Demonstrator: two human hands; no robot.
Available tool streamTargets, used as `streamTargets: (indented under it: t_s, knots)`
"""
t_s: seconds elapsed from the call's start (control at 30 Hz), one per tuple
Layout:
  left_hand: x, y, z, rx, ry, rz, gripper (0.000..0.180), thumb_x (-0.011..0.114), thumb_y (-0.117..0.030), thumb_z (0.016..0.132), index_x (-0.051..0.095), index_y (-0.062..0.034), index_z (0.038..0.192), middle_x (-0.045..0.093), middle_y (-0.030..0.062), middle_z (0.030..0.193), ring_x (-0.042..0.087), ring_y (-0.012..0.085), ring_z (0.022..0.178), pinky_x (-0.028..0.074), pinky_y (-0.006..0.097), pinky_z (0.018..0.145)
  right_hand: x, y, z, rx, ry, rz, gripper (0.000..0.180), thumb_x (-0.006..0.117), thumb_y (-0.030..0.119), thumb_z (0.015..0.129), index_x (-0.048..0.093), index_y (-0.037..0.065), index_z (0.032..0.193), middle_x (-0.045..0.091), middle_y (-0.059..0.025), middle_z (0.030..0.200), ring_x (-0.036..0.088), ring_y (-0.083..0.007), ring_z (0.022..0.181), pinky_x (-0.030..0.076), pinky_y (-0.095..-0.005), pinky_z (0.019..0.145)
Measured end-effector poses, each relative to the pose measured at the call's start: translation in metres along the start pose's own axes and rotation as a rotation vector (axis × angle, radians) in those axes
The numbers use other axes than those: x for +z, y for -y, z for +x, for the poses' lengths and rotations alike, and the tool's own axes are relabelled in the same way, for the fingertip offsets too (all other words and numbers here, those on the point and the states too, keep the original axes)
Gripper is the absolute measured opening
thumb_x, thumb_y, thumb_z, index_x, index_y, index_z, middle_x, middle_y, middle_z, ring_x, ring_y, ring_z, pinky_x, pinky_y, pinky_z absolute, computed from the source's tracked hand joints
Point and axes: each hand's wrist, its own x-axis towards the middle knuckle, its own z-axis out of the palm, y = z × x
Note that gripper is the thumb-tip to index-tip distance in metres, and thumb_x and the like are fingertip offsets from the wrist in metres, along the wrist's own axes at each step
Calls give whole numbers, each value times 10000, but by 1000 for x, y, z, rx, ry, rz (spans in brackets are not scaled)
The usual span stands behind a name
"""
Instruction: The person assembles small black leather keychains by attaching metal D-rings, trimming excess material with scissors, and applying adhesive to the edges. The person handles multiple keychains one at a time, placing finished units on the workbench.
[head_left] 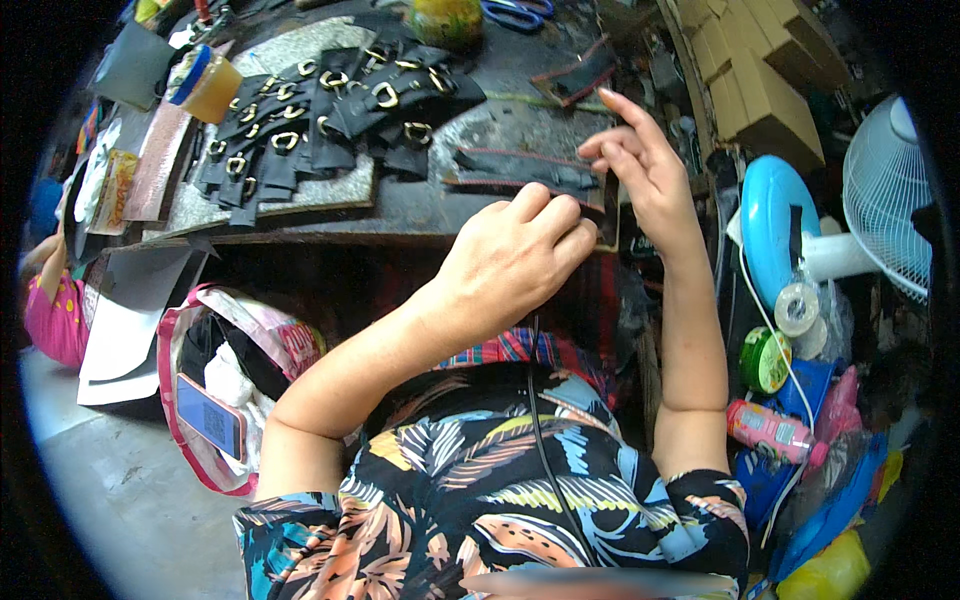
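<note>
- Curling left hand near workbench edge; unclear whether gripping.
- Holding right hand loosely spread, index raised, beside black red-edged strips on bench.
- Likely light, pliable; best pinched by ends.

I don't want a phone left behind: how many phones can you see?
1. The phone rests at the mouth of the open bag, toward the lower left, beside white cloth. Others could be hidden inside the bag.
</note>
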Motion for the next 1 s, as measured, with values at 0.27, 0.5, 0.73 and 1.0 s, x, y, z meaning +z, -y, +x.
streamTargets:
  t_s: [0.27, 0.5, 0.73, 1.0]
  knots:
    - [-44, 73, 40, -6, -254, 88, 170, 768, -177, 759, 629, -87, 798, 580, 82, 887, 581, 294, 896, 535, 393, 734, -17, 36, 75, -312, 7, -350, 367, 631, 131, 962, 613, 71, 1324, 685, -45, 920, 630, -96, 855, 507, -257, 780]
    - [-51, 205, 103, -371, -209, 141, 277, 638, -216, 925, 682, -1, 1095, 666, 240, 890, 659, 405, 912, 509, 476, 842, -2, 51, 155, -372, 129, -710, 292, 715, 195, 899, 722, 73, 1164, 711, -75, 1000, 672, -171, 930, 519, -304, 843]
    - [-35, 241, 98, -416, -385, -42, 282, 600, -263, 949, 727, -12, 974, 686, 223, 888, 671, 405, 881, 517, 466, 805, 32, 58, 205, -446, 264, -1143, 441, 791, 433, 741, 758, 140, 1069, 710, -147, 1014, 666, -348, 972, 539, -441, 869]
    - [-42, 237, 100, -490, -369, -63, 303, 612, -287, 950, 731, -8, 949, 706, 221, 886, 702, 349, 862, 529, 429, 772, 72, 57, 226, -249, 346, -1208, 552, 701, 614, 737, 755, 135, 1007, 734, -140, 1046, 660, -387, 1036, 482, -544, 884]
